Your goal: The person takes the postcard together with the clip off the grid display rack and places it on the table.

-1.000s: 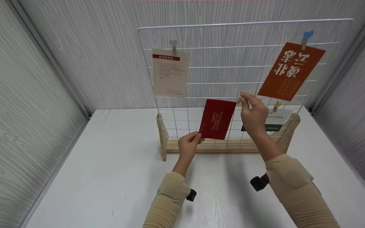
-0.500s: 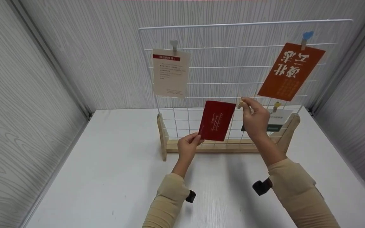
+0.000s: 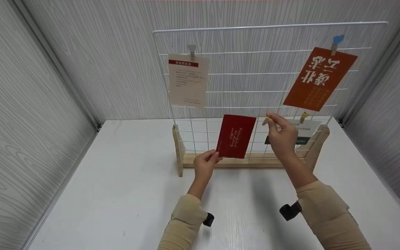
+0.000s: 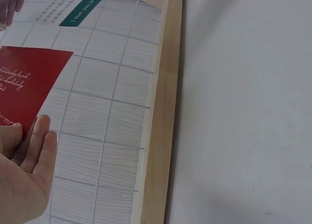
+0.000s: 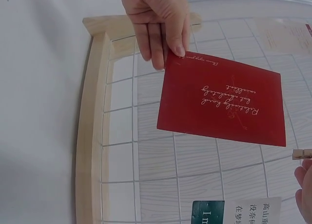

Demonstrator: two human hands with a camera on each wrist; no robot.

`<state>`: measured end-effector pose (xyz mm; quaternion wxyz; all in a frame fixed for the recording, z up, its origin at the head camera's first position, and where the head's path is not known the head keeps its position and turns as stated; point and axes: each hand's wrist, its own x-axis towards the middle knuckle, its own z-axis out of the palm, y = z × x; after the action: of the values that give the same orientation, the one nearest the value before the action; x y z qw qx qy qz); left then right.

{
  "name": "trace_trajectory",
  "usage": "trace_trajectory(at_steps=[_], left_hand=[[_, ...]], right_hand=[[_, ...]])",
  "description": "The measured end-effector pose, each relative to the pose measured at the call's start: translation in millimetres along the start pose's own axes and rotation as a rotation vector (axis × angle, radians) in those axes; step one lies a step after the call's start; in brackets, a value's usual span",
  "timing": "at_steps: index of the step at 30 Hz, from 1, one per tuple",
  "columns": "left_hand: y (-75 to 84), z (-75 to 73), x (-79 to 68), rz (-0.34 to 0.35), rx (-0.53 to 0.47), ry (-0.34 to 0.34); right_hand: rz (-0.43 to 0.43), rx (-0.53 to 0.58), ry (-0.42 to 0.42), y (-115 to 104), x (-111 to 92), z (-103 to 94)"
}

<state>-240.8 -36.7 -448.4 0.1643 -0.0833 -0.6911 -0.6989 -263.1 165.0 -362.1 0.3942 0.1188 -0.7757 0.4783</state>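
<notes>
A red card [image 3: 236, 136] with white handwriting is pinched at its lower left corner between thumb and fingers of my left hand [image 3: 205, 166]. The card tilts in front of the lower part of a white wire grid rack [image 3: 227, 92]. To its right, my right hand [image 3: 284, 137] pinches a small wooden clothespin [image 3: 265, 121], whose end also shows in the right wrist view. Clothespin and card stand apart. Behind the right hand hangs a white card with a green band [image 3: 309, 128], partly hidden, under a yellow clip [image 3: 304, 116].
A cream card [image 3: 188, 80] hangs from a grey-white clip [image 3: 191, 48] at upper left. An orange card [image 3: 319, 79] hangs slanted from a blue clip [image 3: 338, 40] at upper right. The rack's wooden base [image 3: 255, 162] stands on a white table [image 3: 123, 194].
Both hands have come down a little, the left with the red card, the right with the clothespin. The right hand has also shifted slightly right, widening the gap to the card.
</notes>
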Motion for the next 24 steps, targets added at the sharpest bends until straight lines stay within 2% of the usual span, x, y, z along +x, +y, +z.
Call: trace_trajectory(at_steps=[6, 15, 19, 24], left_hand=[[-3.4, -0.7, -3.3, -0.023, -0.056, 0.000], [-11.0, -2.8, -10.8, -0.039, -0.060, 0.018], [-27.6, -4.4, -10.8, -0.074, -0.083, 0.022], [-42.8, -5.6, -12.0, -0.101, -0.032, 0.033]], right_hand=[[0.037, 0.001, -0.015, 4.1, -6.5, -2.1], [0.080, -0.005, -0.025, 13.4, -19.5, -4.9], [0.114, -0.012, -0.031, 18.4, -25.2, -4.3], [0.154, -0.016, -0.030, 21.8, -31.5, -4.3]])
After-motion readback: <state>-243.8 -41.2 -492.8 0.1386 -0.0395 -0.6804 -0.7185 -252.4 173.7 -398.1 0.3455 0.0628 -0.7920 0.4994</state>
